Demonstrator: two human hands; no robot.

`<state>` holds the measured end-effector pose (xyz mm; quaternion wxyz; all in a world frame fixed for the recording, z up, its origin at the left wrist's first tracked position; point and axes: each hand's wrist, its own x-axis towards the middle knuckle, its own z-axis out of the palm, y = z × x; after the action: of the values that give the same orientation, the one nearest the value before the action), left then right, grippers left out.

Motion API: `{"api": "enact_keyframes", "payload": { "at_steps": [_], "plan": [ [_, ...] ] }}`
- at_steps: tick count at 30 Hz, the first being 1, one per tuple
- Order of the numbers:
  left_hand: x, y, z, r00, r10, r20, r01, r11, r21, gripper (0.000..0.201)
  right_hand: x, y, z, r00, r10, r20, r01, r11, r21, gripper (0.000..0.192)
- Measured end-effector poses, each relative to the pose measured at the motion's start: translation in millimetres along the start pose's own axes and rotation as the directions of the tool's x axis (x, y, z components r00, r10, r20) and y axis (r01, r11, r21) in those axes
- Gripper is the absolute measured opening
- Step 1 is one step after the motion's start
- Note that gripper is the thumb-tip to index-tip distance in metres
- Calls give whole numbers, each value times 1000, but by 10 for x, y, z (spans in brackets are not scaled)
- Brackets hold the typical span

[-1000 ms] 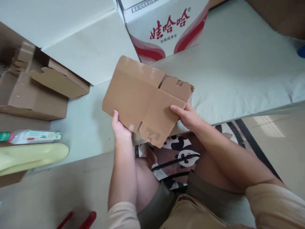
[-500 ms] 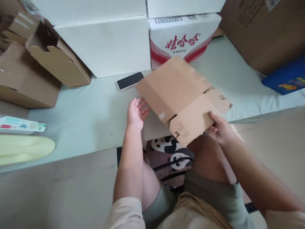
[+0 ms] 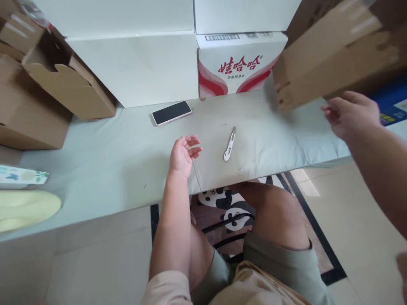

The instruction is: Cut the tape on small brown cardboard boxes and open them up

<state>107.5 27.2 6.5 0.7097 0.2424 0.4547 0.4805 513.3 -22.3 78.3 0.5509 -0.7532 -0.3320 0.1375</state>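
Note:
My left hand [image 3: 183, 156] hovers over the table's green cloth [image 3: 136, 152], its loosely bent fingers apart and nothing in them. To its right lies a white utility knife [image 3: 229, 144]. A phone [image 3: 171, 113] with a dark screen rests just beyond that hand. At the right, my right hand [image 3: 352, 114] is stretched out with its fingers partly curled. Just past its fingertips, a folded cardboard box [image 3: 327, 55] is tilted and smeared by motion, and the fingers appear apart from it.
White cartons [image 3: 133, 67] and a red-and-white water carton [image 3: 241, 65] line the back. Brown boxes [image 3: 73, 84] stand at left, near a pale yellow object [image 3: 28, 209]. A blue item [image 3: 392, 103] sits at far right. My knees are below the table's front edge.
My right hand has swung to the upper right, and the cardboard box has moved from in front of me to there. The utility knife has come into view. My left hand has barely moved.

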Motion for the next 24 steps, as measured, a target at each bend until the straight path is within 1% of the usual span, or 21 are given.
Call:
{"api": "enact_keyframes", "payload": {
  "at_steps": [1,3,4,5,8,10,12,14,16,18,20,22,24],
  "plan": [
    [14,10,-5,1000,5,-11,-5,1000,-6,31,-3,-64,93,990,119,68,-123,991,44,21],
    [38,33,-24,1000,16,-22,-16,1000,-18,31,-176,-134,239,940,246,237,-262,964,41,26],
    [47,46,-35,1000,22,-22,-22,999,-23,30,-316,-131,287,909,278,310,-294,956,4,25],
    [52,57,-48,999,28,-19,-29,999,-29,30,-468,-104,320,882,306,358,-313,949,-42,22],
    [32,84,-86,999,48,-10,-49,998,-44,30,-846,63,341,818,360,450,-325,933,-156,16],
    [-10,101,-115,999,51,-3,-51,997,-50,29,-985,161,325,788,356,503,-297,934,-197,19],
    [-68,125,-158,999,50,-6,-50,997,-61,27,-1063,194,321,763,333,554,-245,942,-228,27],
    [-131,163,-224,998,55,-27,-57,994,-95,26,-1123,155,361,742,303,598,-179,949,-259,38],
    [-190,214,-317,995,70,-69,-80,985,-156,24,-1188,66,471,712,265,650,-105,956,-274,48],
    [-244,277,-440,989,93,-118,-117,968,-221,24,-1262,-43,665,673,221,706,-29,961,-273,52],
    [-298,342,-586,979,118,-164,-160,949,-272,24,-1348,-163,943,629,175,757,47,964,-262,49],
    [-353,403,-740,968,141,-206,-201,929,-310,23,-1448,-303,1293,580,125,805,128,962,-242,42],
    [-407,453,-884,956,155,-250,-237,909,-342,22,-1562,-478,1697,517,66,853,234,948,-215,33]
  ]
}}
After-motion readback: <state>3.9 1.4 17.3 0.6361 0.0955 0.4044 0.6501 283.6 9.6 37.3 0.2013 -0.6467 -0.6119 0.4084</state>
